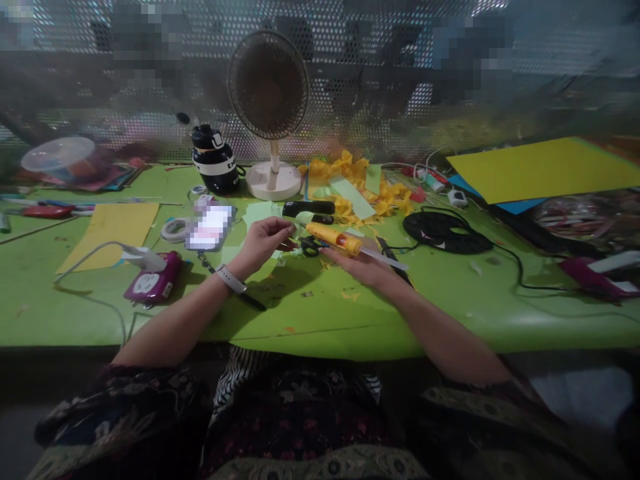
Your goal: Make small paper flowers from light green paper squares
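A yellow hot glue gun [331, 236] is in my right hand [363, 268], its nozzle pointing left and a translucent glue stick [384, 257] jutting from its back end. Just left of the nozzle, my left hand [265, 241] has its thumb and fingertips drawn together in a pinch. Whatever is between those fingers is too small to make out. A small pale green paper piece [304, 217] shows right by the nozzle tip. Black scissor handles [310, 247] lie under the glue gun, between the two hands.
Behind the hands are light green paper sheets [263, 211], a black stapler-like object [309, 209] and a heap of orange paper petals [350, 190]. A lit phone [211, 227], tape roll [175, 230] and purple power socket [154, 280] lie left. A fan [274, 180] and bottle [215, 163] stand behind.
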Demonstrator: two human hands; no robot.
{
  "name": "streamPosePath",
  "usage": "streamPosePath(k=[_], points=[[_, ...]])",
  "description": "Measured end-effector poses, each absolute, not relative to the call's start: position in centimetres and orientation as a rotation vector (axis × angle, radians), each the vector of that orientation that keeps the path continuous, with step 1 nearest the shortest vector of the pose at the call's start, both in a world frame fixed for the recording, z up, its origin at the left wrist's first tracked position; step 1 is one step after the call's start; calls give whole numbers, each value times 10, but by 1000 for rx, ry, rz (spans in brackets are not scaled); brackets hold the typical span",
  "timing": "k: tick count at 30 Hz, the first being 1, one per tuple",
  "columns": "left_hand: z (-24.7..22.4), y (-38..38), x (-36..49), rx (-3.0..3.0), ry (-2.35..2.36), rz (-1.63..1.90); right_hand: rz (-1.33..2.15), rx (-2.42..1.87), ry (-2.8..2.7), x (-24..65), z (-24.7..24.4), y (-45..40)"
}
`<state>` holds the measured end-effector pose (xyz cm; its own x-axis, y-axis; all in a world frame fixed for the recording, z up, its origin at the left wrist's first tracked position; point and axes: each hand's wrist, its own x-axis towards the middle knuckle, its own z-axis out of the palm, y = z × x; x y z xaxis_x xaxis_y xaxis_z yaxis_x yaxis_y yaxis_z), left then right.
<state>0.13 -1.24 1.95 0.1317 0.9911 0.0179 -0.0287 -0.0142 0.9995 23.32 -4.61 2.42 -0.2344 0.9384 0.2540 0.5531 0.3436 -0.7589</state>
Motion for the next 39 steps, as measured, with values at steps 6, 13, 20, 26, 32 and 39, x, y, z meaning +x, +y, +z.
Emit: streamPosePath(k=[6, 13, 20, 26, 32, 39], points=[[24, -10, -2, 1055, 1053, 1090, 327, -1226, -1948, 245, 39, -44], [23, -10, -3, 1080, 1067, 1055, 4, -1455, -1926, 290, 41, -19], [21, -11, -2, 1123, 1045, 1046, 62, -2008, -1906, 371, 12, -16], [19, -12, -1, 1164, 1043, 1042, -59, -2235, -1847, 434, 8, -42], [22, -13, 0, 1175, 1066, 1029, -346, -2365, -1859, 461, 19, -44], [22, -14, 1, 1178, 1087, 1041, -226, -2102, -1778, 452, 8, -31]])
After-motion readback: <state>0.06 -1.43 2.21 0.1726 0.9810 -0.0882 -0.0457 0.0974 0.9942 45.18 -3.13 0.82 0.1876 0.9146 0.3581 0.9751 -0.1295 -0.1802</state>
